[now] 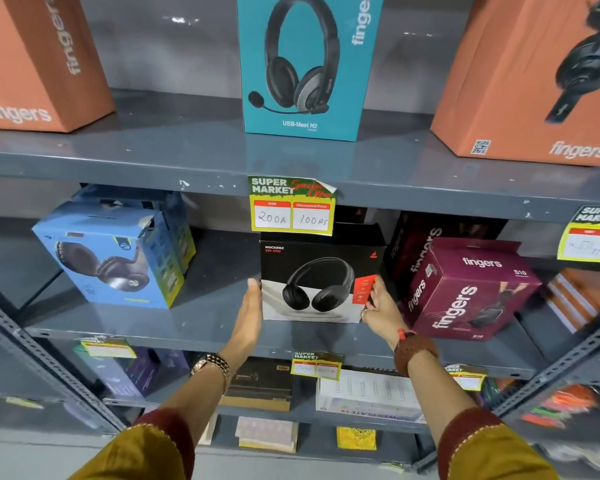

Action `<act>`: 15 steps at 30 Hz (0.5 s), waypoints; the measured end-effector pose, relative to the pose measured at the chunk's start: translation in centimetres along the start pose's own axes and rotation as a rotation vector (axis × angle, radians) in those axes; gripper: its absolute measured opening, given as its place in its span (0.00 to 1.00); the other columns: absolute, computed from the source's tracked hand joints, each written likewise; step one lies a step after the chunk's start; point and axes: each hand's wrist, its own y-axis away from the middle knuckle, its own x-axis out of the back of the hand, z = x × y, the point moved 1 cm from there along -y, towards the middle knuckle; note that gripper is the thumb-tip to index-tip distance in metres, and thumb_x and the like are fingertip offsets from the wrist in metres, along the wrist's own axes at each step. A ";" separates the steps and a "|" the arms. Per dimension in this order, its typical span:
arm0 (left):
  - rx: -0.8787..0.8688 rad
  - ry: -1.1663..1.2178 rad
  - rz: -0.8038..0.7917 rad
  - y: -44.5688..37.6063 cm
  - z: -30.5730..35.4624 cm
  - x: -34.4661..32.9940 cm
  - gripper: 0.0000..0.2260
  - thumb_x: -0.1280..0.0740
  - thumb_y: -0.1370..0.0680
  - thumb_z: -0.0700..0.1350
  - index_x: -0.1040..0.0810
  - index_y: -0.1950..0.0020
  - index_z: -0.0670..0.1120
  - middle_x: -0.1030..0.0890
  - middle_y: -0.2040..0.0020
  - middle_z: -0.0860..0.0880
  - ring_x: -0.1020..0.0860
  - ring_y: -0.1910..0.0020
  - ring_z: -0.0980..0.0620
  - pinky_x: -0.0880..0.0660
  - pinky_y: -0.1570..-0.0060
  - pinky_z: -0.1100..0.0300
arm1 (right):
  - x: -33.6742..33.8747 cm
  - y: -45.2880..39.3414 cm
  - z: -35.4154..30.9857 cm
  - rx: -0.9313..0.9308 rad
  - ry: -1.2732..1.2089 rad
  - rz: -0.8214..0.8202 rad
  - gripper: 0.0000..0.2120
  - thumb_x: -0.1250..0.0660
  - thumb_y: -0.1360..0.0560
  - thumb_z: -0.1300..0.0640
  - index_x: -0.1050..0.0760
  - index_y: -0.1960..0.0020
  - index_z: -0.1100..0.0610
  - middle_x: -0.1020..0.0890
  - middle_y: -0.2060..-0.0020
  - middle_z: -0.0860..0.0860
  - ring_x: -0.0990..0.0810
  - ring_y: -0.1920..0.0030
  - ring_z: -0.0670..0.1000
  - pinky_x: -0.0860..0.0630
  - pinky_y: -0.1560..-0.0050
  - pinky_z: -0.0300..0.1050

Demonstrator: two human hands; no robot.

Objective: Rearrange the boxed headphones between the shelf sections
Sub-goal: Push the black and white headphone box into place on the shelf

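Both my hands, left hand (pixel 250 308) and right hand (pixel 381 306), clamp the black box (pixel 312 282); maroon box (pixel 465 289) crowds right, price tag (pixel 291 207) covers its top.

Grey metal shelving (pixel 201 157) filled the view. Slotted angle uprights (pixel 32 344) braced it, and light glared off the back panel (pixel 184 20).

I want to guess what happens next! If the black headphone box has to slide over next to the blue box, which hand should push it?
Probably the right hand. It presses the black headphone box's right edge, the side away from the blue box, so it can push that way. The left hand sits in the path.
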 end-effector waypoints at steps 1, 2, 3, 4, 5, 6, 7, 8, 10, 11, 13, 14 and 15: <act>0.006 -0.002 0.014 0.1 -0.2 0.2 0.46 0.57 0.35 0.75 0.46 0.22 0.51 0.42 0.21 0.48 0.43 0.23 0.47 0.48 0.24 0.43 | 0.0 0.1 0.2 -0.014 0.017 -0.013 0.44 0.43 0.29 0.77 0.60 0.23 0.53 0.36 0.26 0.55 0.36 0.27 0.54 0.38 0.28 0.48; 0.007 0.001 0.032 0.2 -0.6 0.5 0.47 0.57 0.36 0.76 0.48 0.22 0.51 0.45 0.21 0.49 0.45 0.22 0.48 0.49 0.24 0.44 | -0.1 0.2 0.6 -0.044 0.028 -0.014 0.43 0.43 0.28 0.76 0.61 0.23 0.55 0.37 0.25 0.56 0.37 0.27 0.55 0.38 0.28 0.48; 0.005 0.004 0.056 0.3 -1.0 0.9 0.48 0.57 0.36 0.76 0.49 0.22 0.51 0.46 0.20 0.50 0.46 0.22 0.49 0.50 0.23 0.44 | -0.3 0.4 1.1 -0.079 0.042 -0.012 0.41 0.43 0.27 0.75 0.61 0.23 0.57 0.38 0.25 0.57 0.38 0.26 0.56 0.38 0.28 0.50; 0.004 0.003 0.083 0.4 -1.5 1.5 0.48 0.57 0.36 0.76 0.49 0.22 0.51 0.46 0.20 0.51 0.46 0.22 0.49 0.50 0.23 0.45 | -0.7 0.5 1.7 -0.117 0.068 -0.006 0.39 0.43 0.27 0.74 0.59 0.23 0.58 0.37 0.26 0.59 0.36 0.27 0.58 0.36 0.28 0.51; 0.005 0.003 0.116 0.4 -1.9 2.1 0.48 0.56 0.36 0.76 0.49 0.22 0.51 0.46 0.20 0.51 0.45 0.22 0.49 0.50 0.23 0.45 | -1.0 0.6 2.3 -0.151 0.091 0.001 0.37 0.43 0.28 0.73 0.53 0.23 0.59 0.33 0.28 0.61 0.33 0.29 0.59 0.33 0.31 0.52; 0.004 0.008 0.149 0.4 -2.5 3.0 0.47 0.56 0.35 0.75 0.48 0.22 0.50 0.45 0.21 0.50 0.45 0.22 0.49 0.50 0.23 0.45 | -1.6 0.7 2.8 -0.172 0.108 0.009 0.33 0.43 0.28 0.73 0.45 0.25 0.59 0.29 0.31 0.60 0.30 0.32 0.59 0.30 0.34 0.52; 0.003 0.013 0.180 0.5 -3.0 4.0 0.46 0.56 0.34 0.74 0.47 0.22 0.50 0.45 0.21 0.50 0.44 0.22 0.49 0.49 0.23 0.45 | -2.3 0.8 3.2 -0.178 0.117 0.014 0.30 0.43 0.29 0.73 0.38 0.29 0.60 0.27 0.34 0.59 0.28 0.34 0.58 0.28 0.37 0.52; 0.002 0.017 0.212 0.5 -3.5 5.2 0.44 0.56 0.32 0.73 0.47 0.22 0.50 0.44 0.21 0.50 0.44 0.23 0.49 0.49 0.23 0.46 | -3.2 1.0 3.3 -0.181 0.119 0.011 0.27 0.42 0.30 0.73 0.34 0.32 0.60 0.26 0.35 0.59 0.28 0.34 0.58 0.28 0.37 0.52; -0.015 0.029 0.292 0.4 -4.2 7.8 0.39 0.55 0.28 0.71 0.46 0.22 0.50 0.43 0.21 0.51 0.43 0.23 0.49 0.49 0.23 0.46 | -5.6 1.2 3.1 -0.189 0.082 -0.035 0.28 0.42 0.30 0.74 0.36 0.30 0.62 0.29 0.31 0.59 0.31 0.30 0.59 0.30 0.34 0.52; -0.036 0.045 0.340 0.3 -4.4 9.4 0.37 0.54 0.26 0.69 0.45 0.22 0.50 0.43 0.21 0.50 0.43 0.23 0.50 0.49 0.23 0.47 | -7.1 1.2 2.7 -0.186 0.045 -0.070 0.30 0.42 0.29 0.75 0.38 0.29 0.63 0.31 0.29 0.60 0.33 0.29 0.58 0.31 0.34 0.50; -0.076 0.031 0.446 0.0 -4.5 13.0 0.33 0.53 0.22 0.65 0.44 0.23 0.47 0.43 0.21 0.49 0.44 0.23 0.51 0.50 0.23 0.49 | -10.6 1.0 1.2 -0.152 -0.007 -0.150 0.31 0.43 0.30 0.77 0.40 0.28 0.64 0.32 0.29 0.61 0.33 0.28 0.58 0.32 0.34 0.48; -0.086 -0.002 0.494 -0.2 -4.4 14.9 0.31 0.54 0.20 0.62 0.44 0.23 0.46 0.43 0.21 0.48 0.45 0.23 0.51 0.51 0.23 0.51 | -12.3 0.8 0.2 -0.132 -0.011 -0.191 0.31 0.42 0.30 0.77 0.40 0.28 0.65 0.32 0.28 0.61 0.33 0.28 0.57 0.33 0.33 0.48; -0.090 -0.029 0.538 -0.4 -4.1 16.9 0.29 0.54 0.19 0.60 0.45 0.22 0.45 0.44 0.21 0.47 0.46 0.22 0.50 0.52 0.23 0.52 | -14.1 0.5 -1.0 -0.108 -0.015 -0.229 0.32 0.42 0.30 0.77 0.40 0.28 0.65 0.32 0.28 0.61 0.33 0.28 0.57 0.34 0.32 0.47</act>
